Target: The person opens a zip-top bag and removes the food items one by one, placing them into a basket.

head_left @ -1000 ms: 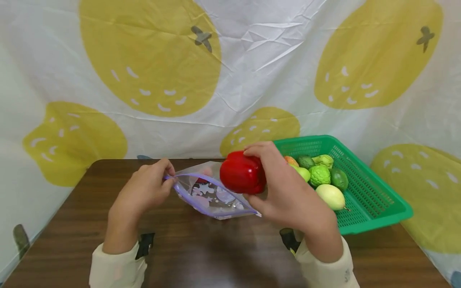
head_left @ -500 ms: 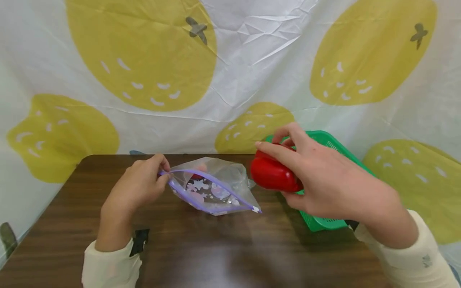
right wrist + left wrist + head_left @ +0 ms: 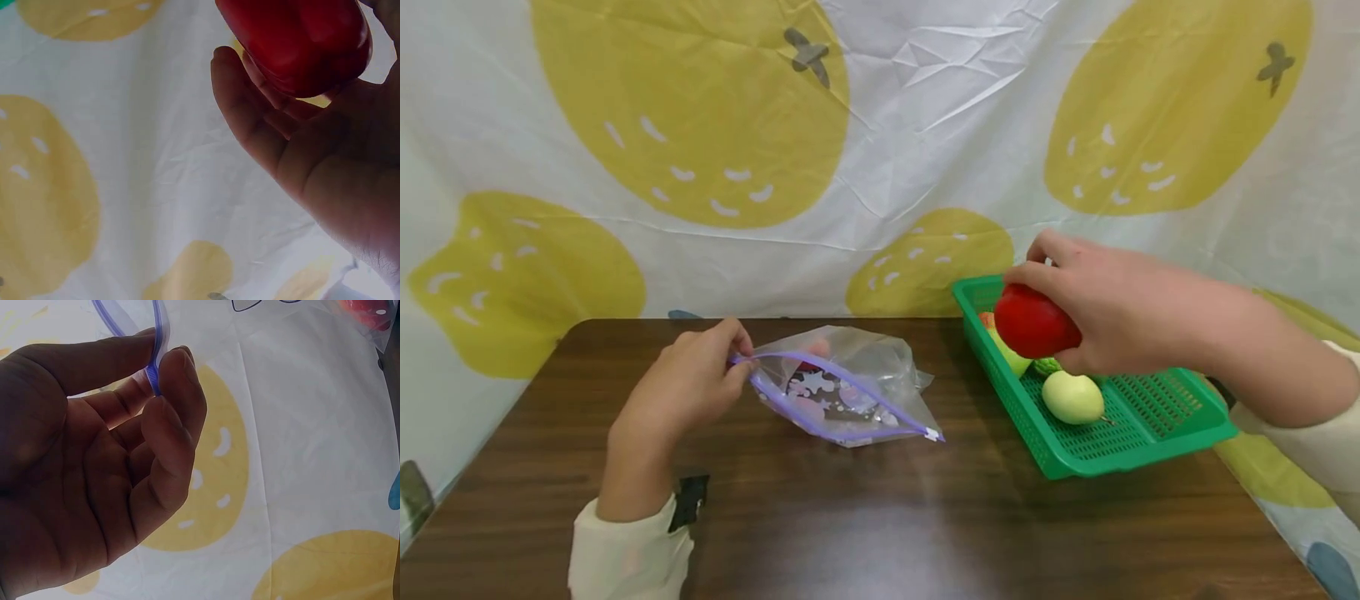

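Observation:
My left hand pinches one corner of a clear zip bag with a purple zip edge. The bag's mouth gapes toward me, and something red and pink shows inside through the printed plastic. In the left wrist view the purple zip strip runs between thumb and fingertips. Over the green basket, my right hand grips a red bell pepper. The right wrist view shows the pepper between thumb and fingers, its top cut off by the frame.
Inside the basket lie a pale yellow-green round fruit, a green bumpy one and others partly behind the right hand. Basket and bag share a dark wooden table. A white cloth with yellow fruit prints hangs behind it.
My right hand has carried the red bell pepper from beside the bag's mouth rightward to above the basket. The left hand keeps its pinch on the bag's corner.

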Available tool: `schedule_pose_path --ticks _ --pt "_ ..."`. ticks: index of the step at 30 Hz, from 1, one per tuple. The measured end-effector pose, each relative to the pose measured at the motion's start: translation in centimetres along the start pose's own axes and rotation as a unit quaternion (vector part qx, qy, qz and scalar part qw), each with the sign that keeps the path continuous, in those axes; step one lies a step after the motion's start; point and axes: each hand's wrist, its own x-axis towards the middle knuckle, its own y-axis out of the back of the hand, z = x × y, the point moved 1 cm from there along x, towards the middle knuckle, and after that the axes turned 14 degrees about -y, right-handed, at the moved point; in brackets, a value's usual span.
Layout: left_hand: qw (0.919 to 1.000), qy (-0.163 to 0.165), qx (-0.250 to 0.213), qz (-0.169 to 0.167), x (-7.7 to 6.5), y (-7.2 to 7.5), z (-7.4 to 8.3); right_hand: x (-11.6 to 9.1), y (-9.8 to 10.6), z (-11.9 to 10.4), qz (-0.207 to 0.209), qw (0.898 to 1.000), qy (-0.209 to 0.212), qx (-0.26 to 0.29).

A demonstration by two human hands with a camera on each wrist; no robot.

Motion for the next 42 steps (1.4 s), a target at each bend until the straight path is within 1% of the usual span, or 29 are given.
schedule_pose_path --ticks 2,4,9,16,19,26,30,35,42 --pt "1.0000 0.001 0.002 0.000 0.0 0.0 0.0 0.4 -0.6 1.0 -0.016 1.000 -0.012 -0.013" --pt "1.0000 0.002 0.002 -0.001 0.0 0.0 0.1 0.8 -1.3 1.9 -0.040 0.999 -0.030 -0.020" --pt "1.0000 0.001 0.000 -0.003 0.0 0.0 0.1 1.6 -3.5 4.1 -0.104 0.992 -0.070 -0.012" --pt "1.0000 0.006 0.000 -0.005 -0.2 0.1 0.1 2.8 -7.3 6.6 -0.155 0.984 -0.089 -0.004" --pt "0.9999 0.010 -0.003 -0.009 -0.3 0.2 0.1 3.0 -8.8 7.2 -0.164 0.982 -0.094 -0.007" --pt "0.9999 0.011 -0.003 -0.011 -0.3 0.1 0.0 3.0 -12.0 7.8 -0.199 0.976 -0.089 0.004" --pt "0.9999 0.009 -0.001 -0.010 -0.3 0.2 0.0 3.1 -13.3 7.7 -0.205 0.975 -0.091 0.005" --pt "0.9999 0.008 -0.004 -0.010 -0.5 0.2 0.0 3.2 -14.6 7.6 -0.215 0.972 -0.095 0.015" --pt "0.9999 0.007 -0.002 -0.010 -0.5 0.2 0.0 3.5 -15.6 7.5 -0.240 0.965 -0.104 0.026"
